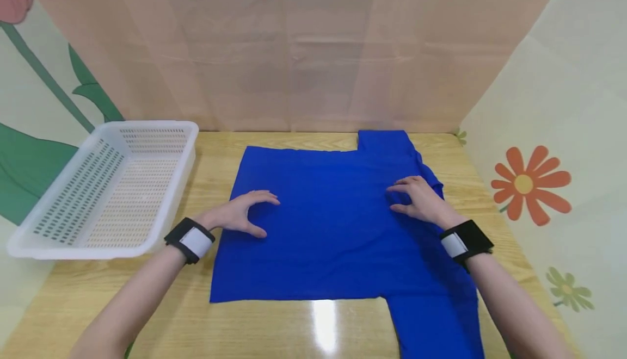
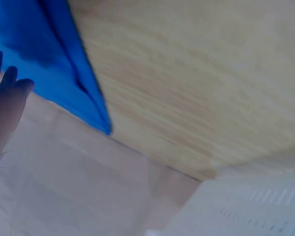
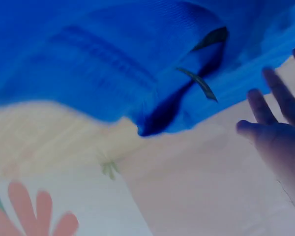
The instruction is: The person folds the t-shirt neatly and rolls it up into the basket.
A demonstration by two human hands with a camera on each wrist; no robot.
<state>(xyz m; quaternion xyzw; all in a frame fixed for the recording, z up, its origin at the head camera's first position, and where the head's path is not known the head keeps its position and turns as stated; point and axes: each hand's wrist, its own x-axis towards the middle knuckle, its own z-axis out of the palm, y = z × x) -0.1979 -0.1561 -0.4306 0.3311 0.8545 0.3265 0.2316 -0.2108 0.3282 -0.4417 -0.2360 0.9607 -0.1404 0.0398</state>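
A blue T-shirt [image 1: 313,223] lies spread flat on the wooden table, its hem to the left and its collar side to the right. One sleeve [image 1: 384,141] points to the back and the other [image 1: 436,321] to the front edge. Over the hem side is my left hand [image 1: 242,212], thumb and fingers apart with nothing between them. My right hand [image 1: 421,201] hovers near the collar end, its fingers relaxed and spread. In the right wrist view the neck opening [image 3: 162,110] shows a dark strip of tape or label inside.
A white plastic basket [image 1: 164,206] with slotted walls stands at the table's left. Behind the table [image 1: 274,329] hangs a pinkish cloth [image 1: 294,65]. Flower-patterned panels flank both sides, with a red flower [image 1: 524,185] on the right. Each wrist wears a black band [image 1: 188,242].
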